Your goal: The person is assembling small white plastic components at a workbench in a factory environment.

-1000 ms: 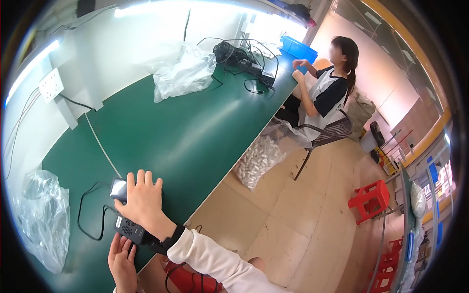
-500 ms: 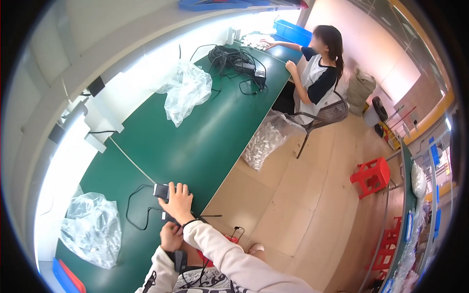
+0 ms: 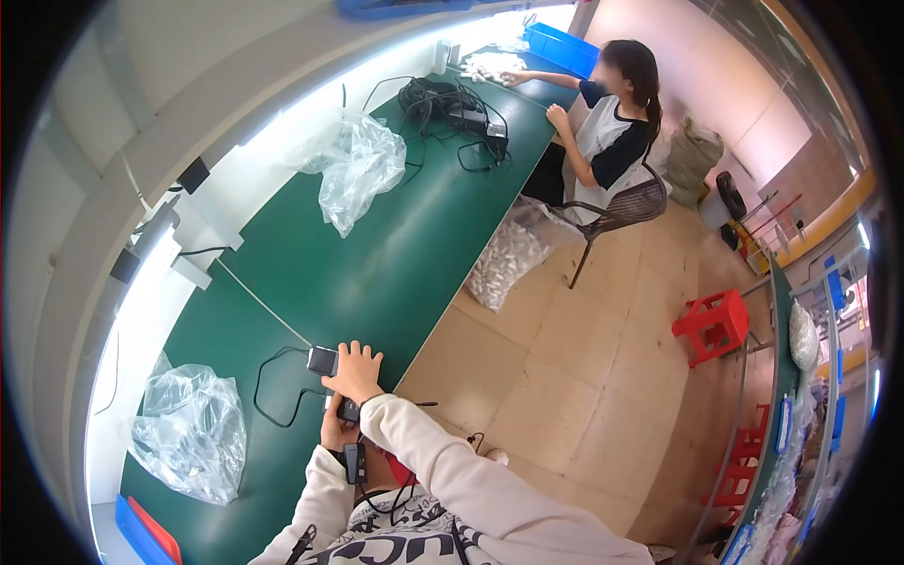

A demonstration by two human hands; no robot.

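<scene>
My right hand [image 3: 356,372] is over the table edge with its fingers spread, the thumb side beside a small silver-and-black device with a dark screen [image 3: 322,361]. A thin pale cord runs from that device toward the wall. Just below it, my left hand [image 3: 333,429] is closed around a dark box that looks like a power adapter [image 3: 348,410], partly hidden by my fingers and right wrist. A black cable [image 3: 260,394] loops over the green table on its left. Another small black box [image 3: 354,463] sits at my left wrist.
Crumpled clear plastic bags [image 3: 193,433] [image 3: 363,169] lie on the green table [image 3: 320,282]. Farther along are tangled black cables with adapters [image 3: 438,102] and a blue bin [image 3: 562,49]. A seated person [image 3: 612,132] handles small white pieces. A filled bag [image 3: 508,264] and red stool [image 3: 713,327] stand on the floor.
Both hands have shifted slightly right and upward in the picture, and my right fingers have come off the small device. Its dark screen shows more fully. My left hand has risen closer to the right wrist.
</scene>
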